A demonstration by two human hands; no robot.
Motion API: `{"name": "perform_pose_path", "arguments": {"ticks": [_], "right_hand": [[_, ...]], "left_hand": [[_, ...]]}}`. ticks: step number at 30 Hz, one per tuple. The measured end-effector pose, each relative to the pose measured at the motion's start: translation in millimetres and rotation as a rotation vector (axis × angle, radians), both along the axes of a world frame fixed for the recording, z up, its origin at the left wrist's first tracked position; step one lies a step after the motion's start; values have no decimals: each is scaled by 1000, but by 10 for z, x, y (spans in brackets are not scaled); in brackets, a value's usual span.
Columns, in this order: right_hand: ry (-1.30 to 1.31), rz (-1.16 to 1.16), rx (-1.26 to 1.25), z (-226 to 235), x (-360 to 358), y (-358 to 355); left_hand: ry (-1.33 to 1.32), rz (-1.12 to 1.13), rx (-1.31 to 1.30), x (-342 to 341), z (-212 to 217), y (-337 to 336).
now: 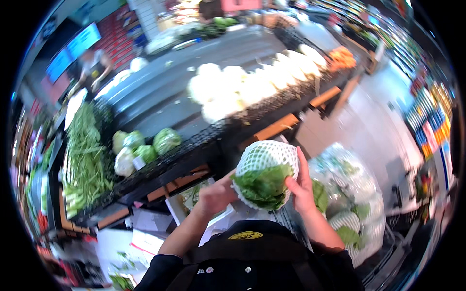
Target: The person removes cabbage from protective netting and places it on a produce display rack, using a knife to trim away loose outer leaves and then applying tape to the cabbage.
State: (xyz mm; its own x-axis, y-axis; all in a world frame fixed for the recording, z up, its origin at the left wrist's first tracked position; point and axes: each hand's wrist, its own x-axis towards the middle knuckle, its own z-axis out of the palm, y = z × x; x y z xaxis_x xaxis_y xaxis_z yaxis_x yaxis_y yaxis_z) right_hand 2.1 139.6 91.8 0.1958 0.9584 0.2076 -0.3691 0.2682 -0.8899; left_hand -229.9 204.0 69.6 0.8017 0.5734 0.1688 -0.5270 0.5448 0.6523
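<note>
A round head of lettuce [263,185] with loose green outer leaves is between my two hands, in front of my chest. A white foam net sleeve [268,153] wraps it, its mesh covering the far side and leaving leaves bare towards me. My left hand [217,195] supports its left side, the fingers partly hidden behind it. Along the right side, my right hand [302,183] grips it with the thumb on the near edge. Close by on the right, a clear plastic bag [361,177] holds several more netted green heads.
Ahead stands a dark slanted display [165,92] with white radishes [257,82], carrots [342,58], wrapped green heads [141,145] and leafy stalks [82,150]. Below its front edge is a white box [182,208]. A person [94,65] stands beyond it at far left. Tiled floor [335,116] lies right.
</note>
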Motion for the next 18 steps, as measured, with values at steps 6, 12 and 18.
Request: {"name": "perform_pose_path", "arguments": {"ticks": [6, 12, 18], "right_hand": [[-422, 314, 53, 69, -1154, 419], [-1117, 155, 810, 79, -2235, 527], [-1055, 191, 887, -80, -2833, 647]], "left_hand": [[159, 494, -133, -1151, -148, -232], [90, 547, 13, -2123, -706, -435], [102, 718, -183, -2613, -964, -734]]}}
